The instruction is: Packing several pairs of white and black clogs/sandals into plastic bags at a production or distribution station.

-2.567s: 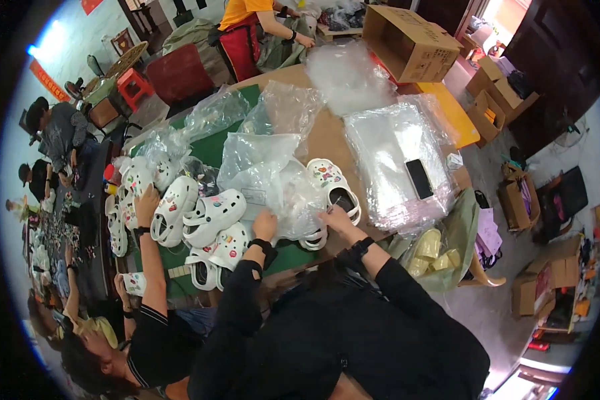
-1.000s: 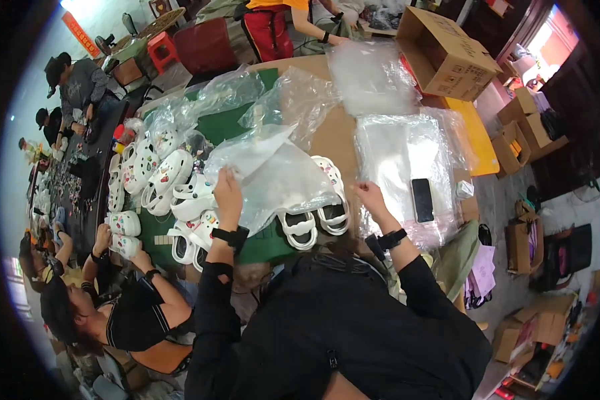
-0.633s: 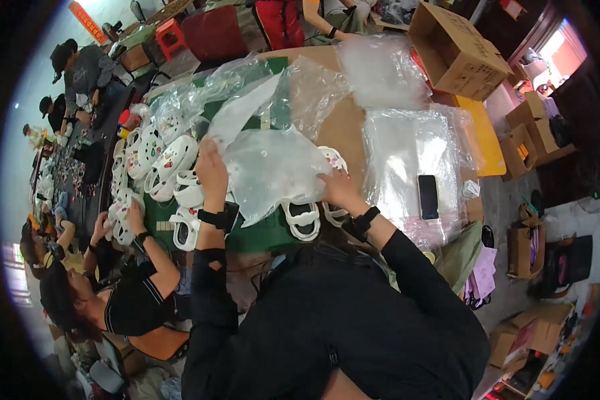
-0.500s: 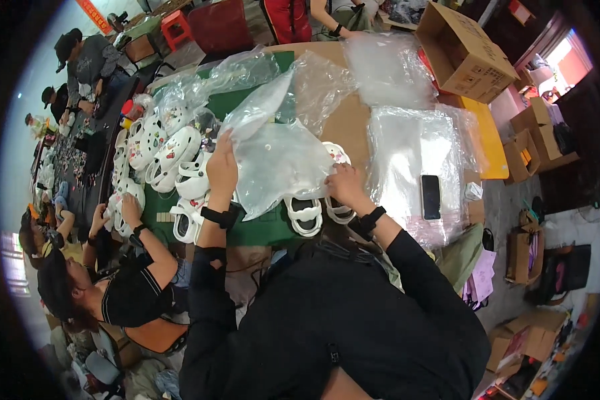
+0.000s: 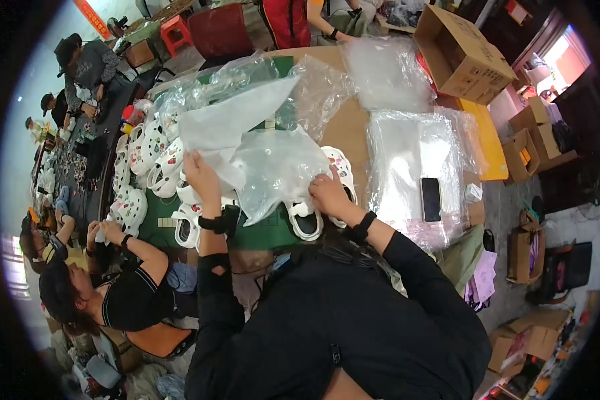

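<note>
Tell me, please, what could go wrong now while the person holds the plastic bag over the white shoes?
1. The left hand lifts one edge of the clear plastic bag while the right hand presses near the white clogs; the thin film might tear or slip.
2. The raised bag hides part of the shoes, so one could be nudged toward the table edge.
3. The dark phone lies on a slippery stack of bags and might slide.

The big see-through plastic bag (image 5: 273,170) looks thin, shiny and crinkly. At its 6 o'clock, the white plastic clog shoes (image 5: 307,220) look smooth and glossy. At 2 o'clock, the brown cardboard box (image 5: 461,57) looks matt.
</note>
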Available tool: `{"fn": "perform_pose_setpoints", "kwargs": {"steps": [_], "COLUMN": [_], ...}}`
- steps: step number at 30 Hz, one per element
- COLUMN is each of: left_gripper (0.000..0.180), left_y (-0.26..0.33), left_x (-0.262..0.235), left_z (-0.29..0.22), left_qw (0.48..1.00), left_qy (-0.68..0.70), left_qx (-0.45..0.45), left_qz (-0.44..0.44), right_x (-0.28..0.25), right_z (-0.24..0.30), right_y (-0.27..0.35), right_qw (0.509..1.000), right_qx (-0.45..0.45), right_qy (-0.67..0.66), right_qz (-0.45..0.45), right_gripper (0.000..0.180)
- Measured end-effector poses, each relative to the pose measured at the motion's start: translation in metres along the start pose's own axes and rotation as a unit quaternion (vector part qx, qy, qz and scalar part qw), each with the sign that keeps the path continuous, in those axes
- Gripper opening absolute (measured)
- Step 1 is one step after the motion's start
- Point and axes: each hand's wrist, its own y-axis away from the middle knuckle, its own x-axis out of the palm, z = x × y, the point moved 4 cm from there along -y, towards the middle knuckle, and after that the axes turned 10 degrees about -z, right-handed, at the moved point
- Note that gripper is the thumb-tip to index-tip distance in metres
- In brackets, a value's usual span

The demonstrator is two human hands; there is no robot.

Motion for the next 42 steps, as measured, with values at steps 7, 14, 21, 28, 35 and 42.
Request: {"fn": "perform_pose_setpoints", "kwargs": {"steps": [7, 14, 21, 28, 35, 42], "left_gripper": [0.033, 0.034, 0.03, 0.029, 0.04, 0.046], "left_y": [-0.016, -0.005, 0.02, 0.063, 0.146, 0.212], "left_x": [-0.031, -0.013, 0.012, 0.029, 0.05, 0.04], "left_z": [-0.035, -0.02, -0.058, -0.059, -0.055, -0.054], "left_qw": [0.999, 0.996, 0.994, 0.967, 0.83, 0.704], "left_qy": [0.015, 0.005, 0.0, -0.027, -0.003, -0.033], "left_qx": [0.011, 0.08, 0.072, 0.166, 0.359, 0.434], "left_qz": [-0.04, -0.023, 0.081, 0.189, 0.426, 0.56], "right_x": [-0.009, -0.06, -0.098, -0.135, -0.156, -0.191], "right_z": [0.0, -0.048, -0.121, -0.144, -0.176, -0.099], "right_y": [0.009, -0.022, -0.014, 0.016, 0.038, -0.017], "right_qw": [0.938, 0.722, 0.475, 0.462, 0.457, 0.67], "right_qx": [0.0, 0.317, 0.348, 0.335, 0.271, 0.28], "right_qy": [-0.183, -0.614, -0.791, -0.76, -0.783, -0.621], "right_qz": [0.294, -0.034, -0.168, -0.311, -0.322, -0.296], "right_gripper": [0.014, 0.014, 0.035, 0.047, 0.034, 0.014]}}
